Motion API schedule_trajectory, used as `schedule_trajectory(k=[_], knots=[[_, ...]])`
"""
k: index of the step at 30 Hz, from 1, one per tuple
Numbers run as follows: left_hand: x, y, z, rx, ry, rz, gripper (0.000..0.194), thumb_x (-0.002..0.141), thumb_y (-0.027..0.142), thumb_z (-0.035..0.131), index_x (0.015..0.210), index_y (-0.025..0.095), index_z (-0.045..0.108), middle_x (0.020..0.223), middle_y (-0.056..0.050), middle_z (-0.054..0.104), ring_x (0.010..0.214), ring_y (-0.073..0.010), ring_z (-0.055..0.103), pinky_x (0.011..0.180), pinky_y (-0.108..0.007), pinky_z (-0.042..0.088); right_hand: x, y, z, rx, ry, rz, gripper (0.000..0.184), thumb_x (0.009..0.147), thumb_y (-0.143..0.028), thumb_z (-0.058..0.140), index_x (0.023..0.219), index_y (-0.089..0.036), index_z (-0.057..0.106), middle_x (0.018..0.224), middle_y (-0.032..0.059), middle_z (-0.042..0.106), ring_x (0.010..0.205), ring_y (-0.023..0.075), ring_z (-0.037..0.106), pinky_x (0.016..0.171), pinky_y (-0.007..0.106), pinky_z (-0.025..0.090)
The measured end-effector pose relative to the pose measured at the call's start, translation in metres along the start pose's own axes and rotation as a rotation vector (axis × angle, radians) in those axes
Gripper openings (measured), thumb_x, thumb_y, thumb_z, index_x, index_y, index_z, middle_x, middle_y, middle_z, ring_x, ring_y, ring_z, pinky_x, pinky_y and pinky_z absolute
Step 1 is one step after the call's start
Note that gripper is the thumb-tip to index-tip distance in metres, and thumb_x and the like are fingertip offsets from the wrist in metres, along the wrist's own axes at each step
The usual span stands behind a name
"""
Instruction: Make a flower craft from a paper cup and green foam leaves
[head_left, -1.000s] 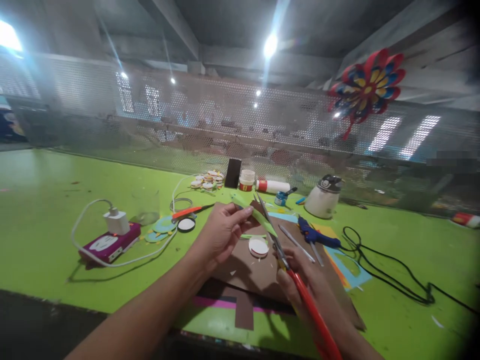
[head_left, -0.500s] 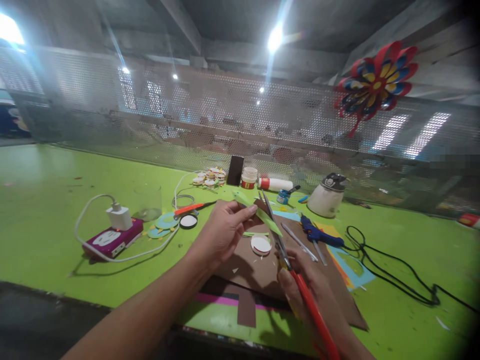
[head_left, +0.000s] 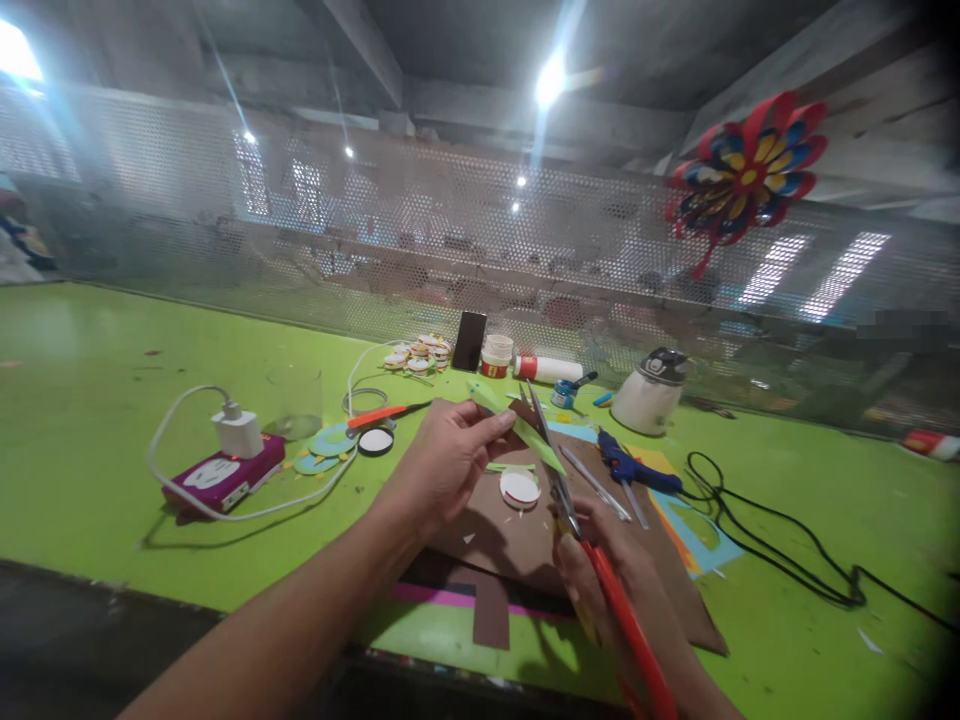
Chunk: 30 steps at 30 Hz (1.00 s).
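Observation:
My left hand (head_left: pixel 442 460) pinches a strip of green paper (head_left: pixel 525 432) between thumb and fingers, holding it above a brown sheet (head_left: pixel 517 545). My right hand (head_left: pixel 615 575) grips red-handled scissors (head_left: pixel 581 535); their blades point up and away and meet the green strip. A small round red-and-white disc (head_left: pixel 519 488) lies on the brown sheet just under the strip.
On the green table: a purple power strip with white charger (head_left: pixel 225 465), blue glue gun (head_left: pixel 634 470) with black cord (head_left: pixel 780 545), white kettle-like jar (head_left: pixel 649 395), glue bottle (head_left: pixel 551 369), phone (head_left: pixel 470 341), paper circles (head_left: pixel 330 445), orange-handled knife (head_left: pixel 382 415). Mesh fence behind carries a paper flower (head_left: pixel 746 175).
Both hands hold nearly the same pose; the view has shifted slightly. The scissors stay at the green strip.

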<state>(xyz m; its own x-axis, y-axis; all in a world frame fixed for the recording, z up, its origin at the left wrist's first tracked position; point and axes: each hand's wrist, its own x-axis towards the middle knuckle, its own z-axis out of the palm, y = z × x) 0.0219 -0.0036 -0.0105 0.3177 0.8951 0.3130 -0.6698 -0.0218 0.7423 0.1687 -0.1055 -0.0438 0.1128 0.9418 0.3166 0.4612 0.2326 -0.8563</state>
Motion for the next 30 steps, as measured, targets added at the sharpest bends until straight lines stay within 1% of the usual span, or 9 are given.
schedule_trajectory(k=[7, 13, 16, 18, 20, 22, 24, 27, 30], knots=[[0.000, -0.001, 0.001, -0.005, 0.011, 0.002, 0.010, 0.076, 0.018, 0.074, 0.073, 0.010, 0.068, 0.081, -0.009, 0.073, 0.078, -0.0189, 0.069, 0.086, -0.039, 0.052, 0.000, -0.001, 0.001, 0.002, 0.020, 0.002, 0.047, 0.083, -0.063, 0.053, 0.104, -0.022, 0.060, 0.063, -0.0031, 0.055, 0.054, 0.0126, 0.050, 0.051, 0.024, 0.042], [0.001, -0.001, 0.000, -0.015, 0.034, -0.011, 0.011, 0.073, 0.017, 0.075, 0.071, 0.010, 0.067, 0.078, -0.007, 0.070, 0.076, -0.0177, 0.068, 0.085, -0.038, 0.052, 0.001, 0.002, 0.002, 0.049, 0.030, 0.053, 0.045, 0.082, -0.061, 0.057, 0.103, -0.021, 0.061, 0.059, -0.0044, 0.050, 0.049, 0.0116, 0.044, 0.045, 0.023, 0.036], [0.003, -0.001, -0.003, 0.007, 0.081, -0.014, 0.014, 0.070, 0.016, 0.077, 0.066, 0.010, 0.065, 0.073, -0.005, 0.067, 0.072, -0.0149, 0.064, 0.081, -0.035, 0.052, 0.001, 0.002, 0.001, 0.045, 0.064, 0.043, 0.043, 0.084, -0.060, 0.054, 0.099, -0.020, 0.061, 0.061, -0.0025, 0.052, 0.053, 0.0133, 0.048, 0.049, 0.024, 0.041], [0.004, 0.000, -0.005, 0.032, 0.108, -0.012, 0.014, 0.069, 0.017, 0.078, 0.067, 0.010, 0.066, 0.073, -0.003, 0.066, 0.068, -0.0118, 0.061, 0.077, -0.030, 0.051, 0.001, -0.002, -0.002, 0.067, 0.025, 0.080, 0.042, 0.084, -0.059, 0.055, 0.102, -0.021, 0.059, 0.063, -0.0020, 0.053, 0.055, 0.0142, 0.050, 0.051, 0.025, 0.043], [0.006, 0.001, -0.007, 0.046, 0.130, -0.008, 0.012, 0.069, 0.017, 0.077, 0.070, 0.011, 0.067, 0.075, -0.003, 0.066, 0.067, -0.0097, 0.059, 0.072, -0.026, 0.048, 0.001, -0.008, -0.005, 0.143, -0.047, 0.151, 0.039, 0.085, -0.060, 0.054, 0.096, -0.022, 0.059, 0.062, -0.0024, 0.053, 0.053, 0.0138, 0.049, 0.050, 0.025, 0.044], [0.008, 0.004, -0.010, 0.038, 0.164, -0.012, 0.011, 0.070, 0.017, 0.076, 0.073, 0.011, 0.067, 0.077, -0.003, 0.067, 0.068, -0.0088, 0.058, 0.069, -0.023, 0.045, -0.001, -0.015, -0.009, 0.223, -0.109, 0.201, 0.040, 0.087, -0.061, 0.048, 0.081, -0.022, 0.058, 0.062, -0.0018, 0.053, 0.051, 0.0127, 0.050, 0.050, 0.024, 0.046], [0.010, 0.008, -0.012, 0.018, 0.206, -0.013, 0.009, 0.071, 0.015, 0.075, 0.072, 0.011, 0.066, 0.077, -0.002, 0.066, 0.067, -0.0084, 0.058, 0.066, -0.022, 0.043, -0.005, -0.020, -0.016, 0.230, -0.137, 0.196, 0.045, 0.088, -0.062, 0.046, 0.070, -0.022, 0.057, 0.062, -0.0003, 0.055, 0.053, 0.0132, 0.053, 0.052, 0.025, 0.049], [0.012, 0.016, -0.014, 0.005, 0.232, -0.022, 0.007, 0.072, 0.012, 0.072, 0.075, 0.010, 0.066, 0.078, -0.003, 0.066, 0.066, -0.0077, 0.057, 0.063, -0.021, 0.042, -0.013, -0.014, -0.034, 0.107, -0.118, 0.148, 0.041, 0.084, -0.062, 0.052, 0.084, -0.024, 0.067, 0.058, 0.0004, 0.059, 0.052, 0.0160, 0.057, 0.052, 0.027, 0.052], [0.014, 0.022, -0.015, -0.003, 0.220, -0.056, 0.006, 0.072, 0.011, 0.070, 0.074, 0.010, 0.065, 0.075, -0.003, 0.066, 0.063, -0.0074, 0.057, 0.062, -0.021, 0.042, -0.023, 0.010, -0.055, -0.062, -0.070, 0.129, 0.046, 0.082, -0.065, 0.052, 0.096, -0.025, 0.071, 0.060, 0.0030, 0.066, 0.052, 0.0183, 0.062, 0.050, 0.026, 0.053]])
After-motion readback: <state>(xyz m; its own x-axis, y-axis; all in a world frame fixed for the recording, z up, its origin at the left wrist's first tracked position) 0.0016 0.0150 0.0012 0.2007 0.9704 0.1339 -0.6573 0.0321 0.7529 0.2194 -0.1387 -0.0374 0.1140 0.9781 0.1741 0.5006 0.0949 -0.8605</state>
